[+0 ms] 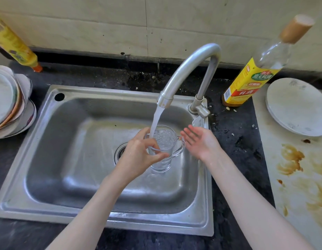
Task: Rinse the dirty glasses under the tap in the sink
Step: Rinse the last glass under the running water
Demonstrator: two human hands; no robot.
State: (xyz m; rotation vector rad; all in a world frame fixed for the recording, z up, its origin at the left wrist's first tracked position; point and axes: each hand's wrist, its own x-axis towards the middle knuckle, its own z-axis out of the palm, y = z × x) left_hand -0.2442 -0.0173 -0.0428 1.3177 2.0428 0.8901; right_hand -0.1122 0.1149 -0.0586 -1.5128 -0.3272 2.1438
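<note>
A clear glass mug (164,141) with a handle on its right is held upright over the steel sink (70,141). Water streams from the curved tap (190,69) into it and bubbles inside. My left hand (138,156) grips the mug around its rim and side. My right hand (199,141) hovers just right of the handle, palm up and fingers spread, holding nothing. The drain (120,152) is partly hidden behind my left hand.
A stack of plates (10,101) sits left of the sink. A yellow bottle (14,44) leans at the back left. A yellow-labelled bottle (250,78) stands right of the tap. A white plate (297,107) rests on a stained board (300,177).
</note>
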